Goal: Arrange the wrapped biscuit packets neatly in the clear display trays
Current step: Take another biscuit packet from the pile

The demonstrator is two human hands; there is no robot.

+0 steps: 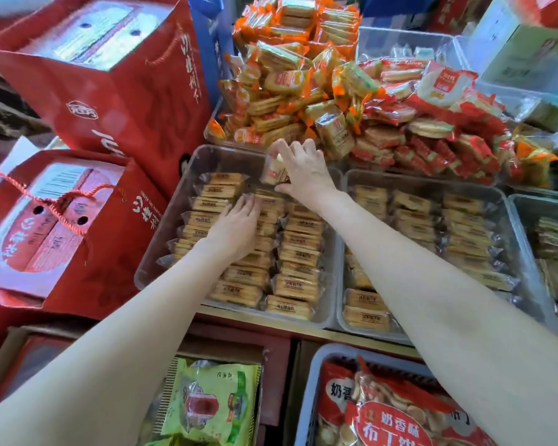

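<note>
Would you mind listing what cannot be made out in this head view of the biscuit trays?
- Packets under the left hand: hidden by the palm in the near tray.
- Packet in the right hand: partly covered by the fingers; label blurred.
- Right tray: near rows hidden by the right forearm.
- Green bag: cut off by the bottom edge.

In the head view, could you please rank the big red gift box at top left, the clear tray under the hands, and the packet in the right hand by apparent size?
1. Red gift box
2. Clear tray; it looks close to the box, so that order is unsure.
3. Packet, pinched by the right hand, clearly smallest.
</note>
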